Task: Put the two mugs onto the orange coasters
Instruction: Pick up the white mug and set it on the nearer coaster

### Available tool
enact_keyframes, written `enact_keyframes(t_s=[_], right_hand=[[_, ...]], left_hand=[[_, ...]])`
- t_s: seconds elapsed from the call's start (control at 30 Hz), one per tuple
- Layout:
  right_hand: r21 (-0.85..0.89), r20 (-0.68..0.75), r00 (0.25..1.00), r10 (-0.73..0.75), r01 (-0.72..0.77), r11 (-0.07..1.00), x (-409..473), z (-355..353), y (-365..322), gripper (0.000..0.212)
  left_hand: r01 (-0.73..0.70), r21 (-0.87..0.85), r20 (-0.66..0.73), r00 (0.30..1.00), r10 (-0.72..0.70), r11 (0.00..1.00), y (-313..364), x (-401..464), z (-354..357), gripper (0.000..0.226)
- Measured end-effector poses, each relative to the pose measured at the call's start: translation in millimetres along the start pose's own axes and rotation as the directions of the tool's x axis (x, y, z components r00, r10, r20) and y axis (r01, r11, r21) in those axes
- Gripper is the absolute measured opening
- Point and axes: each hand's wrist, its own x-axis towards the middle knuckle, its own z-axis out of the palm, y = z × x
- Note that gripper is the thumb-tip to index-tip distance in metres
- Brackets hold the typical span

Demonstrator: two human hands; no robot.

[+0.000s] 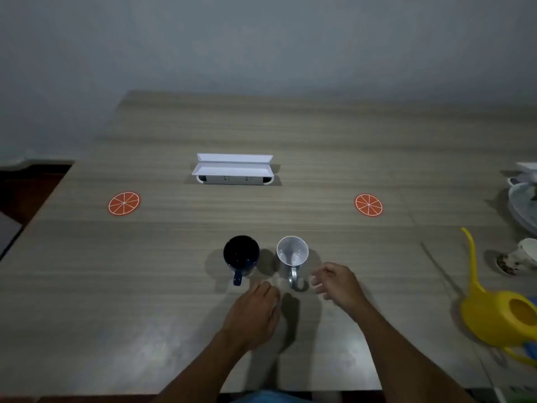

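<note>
Starting at the far left, my first orange coaster (124,203) lies bare on the wooden table (290,135). Nearer and toward the middle stands the dark blue mug (241,255), upright, handle pointing at me, its inside too dark to read. My left hand (253,312) sits just short of that handle — fingers curled loosely, gripping nothing. Just beside it the white mug (292,253) looks empty, handle also toward me. My right hand (338,285) hovers right of that handle, released, fingers spread. Farther right, the second orange coaster (368,205) waits, well apart from both mugs. I judge this the reach step: each hand must close on its handle, then carry outward. A yellow watering can (499,315) lies at the near right.
</note>
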Motion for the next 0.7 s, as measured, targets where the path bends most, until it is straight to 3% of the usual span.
enact_keyframes(t_s=[0.07,0.17,0.23,0.43,0.6,0.7], right_hand=[[0.157,0.092,0.993,0.073,-0.087,0.984,-1.8,4.6,1.0,0.020],[0.265,0.203,0.968,0.144,-0.196,0.944,-6.5,11.7,6.6,0.029],[0.293,0.266,0.944,0.193,-0.270,0.917,-5.5,17.1,10.9,0.040],[0.288,0.399,0.874,0.276,-0.406,0.867,4.7,31.0,11.8,0.067],[0.239,0.396,0.867,0.301,-0.414,0.878,16.9,36.8,4.6,0.080],[0.205,0.405,0.845,0.350,-0.457,0.866,23.9,41.2,1.8,0.086]], left_hand=[[0.076,0.060,0.164,0.983,-0.084,0.995,-3.7,1.2,10.8,0.043],[0.148,0.186,0.238,0.952,-0.191,0.971,-10.7,1.8,31.3,0.091],[0.163,0.223,0.273,0.936,-0.222,0.961,-11.0,3.9,43.5,0.107],[0.179,0.230,0.324,0.913,-0.248,0.957,-6.7,1.6,65.8,0.115],[0.137,0.212,0.224,0.957,-0.185,0.968,-12.8,2.8,78.9,0.115],[0.127,0.217,0.246,0.952,-0.180,0.968,-14.5,2.1,81.7,0.115]])
